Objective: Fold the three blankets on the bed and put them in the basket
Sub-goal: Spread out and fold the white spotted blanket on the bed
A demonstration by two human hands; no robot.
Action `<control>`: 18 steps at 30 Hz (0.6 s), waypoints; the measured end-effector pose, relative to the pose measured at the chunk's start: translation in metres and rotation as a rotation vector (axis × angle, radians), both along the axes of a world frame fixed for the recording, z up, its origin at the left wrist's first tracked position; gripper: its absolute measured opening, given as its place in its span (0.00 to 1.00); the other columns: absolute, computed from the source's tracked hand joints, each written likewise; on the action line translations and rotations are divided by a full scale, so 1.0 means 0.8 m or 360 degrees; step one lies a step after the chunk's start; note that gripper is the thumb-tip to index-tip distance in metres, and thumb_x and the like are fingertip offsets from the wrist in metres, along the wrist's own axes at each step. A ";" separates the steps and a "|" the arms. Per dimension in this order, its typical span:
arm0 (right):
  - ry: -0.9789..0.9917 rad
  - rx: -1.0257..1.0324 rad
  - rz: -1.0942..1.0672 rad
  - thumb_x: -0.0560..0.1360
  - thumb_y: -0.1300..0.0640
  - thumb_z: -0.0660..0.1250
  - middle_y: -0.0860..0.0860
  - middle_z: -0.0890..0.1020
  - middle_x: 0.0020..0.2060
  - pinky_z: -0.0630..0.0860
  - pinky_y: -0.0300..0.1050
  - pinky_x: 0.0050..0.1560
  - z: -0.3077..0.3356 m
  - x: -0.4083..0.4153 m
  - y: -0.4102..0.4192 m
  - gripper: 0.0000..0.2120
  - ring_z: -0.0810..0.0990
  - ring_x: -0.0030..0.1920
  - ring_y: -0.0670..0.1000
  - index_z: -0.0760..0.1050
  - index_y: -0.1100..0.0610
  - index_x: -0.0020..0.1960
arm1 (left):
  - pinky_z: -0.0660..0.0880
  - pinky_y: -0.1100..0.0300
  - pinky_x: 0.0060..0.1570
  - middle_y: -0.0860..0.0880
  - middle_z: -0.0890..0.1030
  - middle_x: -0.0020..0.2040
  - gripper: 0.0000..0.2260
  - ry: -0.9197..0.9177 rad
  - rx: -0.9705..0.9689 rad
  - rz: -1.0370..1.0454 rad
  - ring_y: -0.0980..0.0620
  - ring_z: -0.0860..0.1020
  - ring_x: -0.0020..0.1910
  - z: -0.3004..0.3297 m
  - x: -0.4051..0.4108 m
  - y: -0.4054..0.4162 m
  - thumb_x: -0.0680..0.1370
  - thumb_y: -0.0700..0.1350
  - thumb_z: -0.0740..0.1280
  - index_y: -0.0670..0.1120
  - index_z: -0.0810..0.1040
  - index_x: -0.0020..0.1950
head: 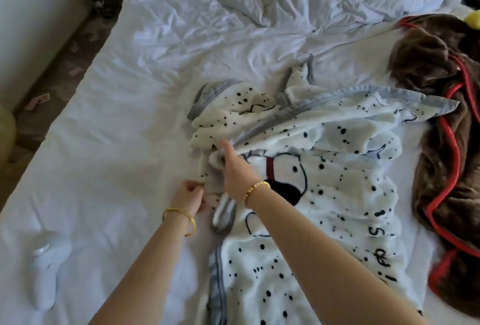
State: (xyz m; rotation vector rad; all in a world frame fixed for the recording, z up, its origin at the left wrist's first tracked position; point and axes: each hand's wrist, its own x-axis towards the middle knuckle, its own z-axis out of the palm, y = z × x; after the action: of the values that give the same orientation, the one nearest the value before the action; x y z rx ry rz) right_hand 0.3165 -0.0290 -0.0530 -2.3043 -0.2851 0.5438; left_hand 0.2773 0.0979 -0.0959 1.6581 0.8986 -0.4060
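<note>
2 blankets visible: spotted white blanket [311,207] w/ grey trim, bed [117,142] centre toward near edge; brown blanket [436,106] w/ red trim, heaped at right edge. 3rd not identifiable; basket not in view. Spotted one looks plush, soft, light, floppy, prob bunches, no stiffness. Left hand [188,194] pinching its left edge; right hand [235,166] closed on gathered fold just beyond. Best hold: grey trim at corners. Open sheet left + far side for spreading; small white object [44,270] near left edge.
</note>
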 end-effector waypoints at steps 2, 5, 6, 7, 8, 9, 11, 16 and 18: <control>0.0190 -0.0059 -0.0193 0.74 0.62 0.64 0.60 0.67 0.67 0.71 0.54 0.63 -0.021 -0.009 -0.010 0.44 0.70 0.64 0.59 0.35 0.53 0.75 | 0.76 0.48 0.52 0.37 0.78 0.52 0.17 0.0043 0.0452 0.0003 0.40 0.78 0.51 -0.011 0.002 0.005 0.75 0.48 0.68 0.38 0.72 0.56; 0.0245 -0.0149 -0.0476 0.74 0.51 0.66 0.58 0.59 0.71 0.62 0.55 0.70 -0.038 -0.029 -0.010 0.47 0.58 0.72 0.58 0.32 0.55 0.75 | 0.72 0.54 0.53 0.40 0.78 0.55 0.19 0.0093 0.0522 -0.0326 0.41 0.76 0.57 -0.013 0.018 -0.002 0.74 0.53 0.69 0.40 0.74 0.57; 0.0300 -0.0177 -0.0504 0.74 0.54 0.65 0.59 0.61 0.71 0.63 0.55 0.70 -0.041 -0.033 -0.009 0.44 0.59 0.72 0.59 0.36 0.56 0.75 | 0.71 0.55 0.50 0.41 0.79 0.51 0.14 0.0057 0.0437 -0.0443 0.41 0.76 0.57 -0.012 0.026 -0.007 0.76 0.51 0.66 0.42 0.74 0.53; 0.0372 -0.0148 -0.0546 0.75 0.59 0.62 0.60 0.64 0.69 0.67 0.54 0.67 -0.039 -0.032 -0.007 0.37 0.64 0.69 0.59 0.42 0.57 0.75 | 0.71 0.54 0.49 0.41 0.78 0.49 0.08 -0.0017 0.0363 -0.0495 0.41 0.76 0.55 -0.007 0.035 -0.011 0.78 0.48 0.64 0.44 0.74 0.50; 0.0403 -0.0086 -0.0609 0.75 0.63 0.59 0.61 0.67 0.66 0.70 0.52 0.64 -0.036 -0.026 -0.005 0.30 0.68 0.65 0.59 0.50 0.58 0.74 | 0.72 0.54 0.49 0.40 0.78 0.50 0.05 -0.0136 0.0327 -0.0430 0.41 0.77 0.54 -0.002 0.046 -0.012 0.78 0.46 0.62 0.45 0.73 0.50; 0.0341 -0.0014 -0.0695 0.75 0.65 0.57 0.59 0.69 0.64 0.70 0.47 0.62 -0.032 -0.018 -0.003 0.25 0.70 0.63 0.58 0.57 0.60 0.71 | 0.72 0.53 0.49 0.39 0.78 0.52 0.04 -0.0250 0.0334 -0.0279 0.41 0.77 0.52 0.002 0.058 -0.009 0.79 0.44 0.61 0.45 0.72 0.52; 0.0009 0.0171 -0.0857 0.76 0.68 0.55 0.56 0.70 0.62 0.63 0.35 0.59 -0.016 -0.003 0.007 0.19 0.71 0.61 0.56 0.66 0.62 0.67 | 0.70 0.54 0.46 0.37 0.78 0.53 0.06 -0.0380 0.0396 0.0055 0.41 0.76 0.53 0.014 0.082 0.005 0.78 0.42 0.61 0.42 0.72 0.53; 0.0436 0.0057 -0.0054 0.78 0.59 0.59 0.60 0.74 0.54 0.67 0.43 0.53 -0.007 0.004 0.039 0.10 0.73 0.55 0.56 0.71 0.62 0.57 | 0.68 0.50 0.64 0.37 0.73 0.65 0.22 0.0040 0.0148 -0.0126 0.40 0.71 0.65 -0.004 0.088 0.020 0.81 0.51 0.52 0.37 0.71 0.65; 0.0518 0.0152 -0.0177 0.78 0.60 0.56 0.58 0.76 0.46 0.72 0.49 0.53 -0.005 0.005 0.021 0.09 0.74 0.46 0.54 0.74 0.60 0.52 | 0.66 0.48 0.67 0.38 0.71 0.68 0.29 0.0092 0.0002 -0.0074 0.41 0.70 0.67 -0.003 0.083 0.013 0.80 0.60 0.49 0.40 0.69 0.69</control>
State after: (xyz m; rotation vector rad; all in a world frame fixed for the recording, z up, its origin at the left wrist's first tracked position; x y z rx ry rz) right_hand 0.3207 -0.0120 -0.0570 -2.0852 -0.0246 0.8164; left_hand 0.3434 0.1081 -0.0985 1.6781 0.9041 -0.4873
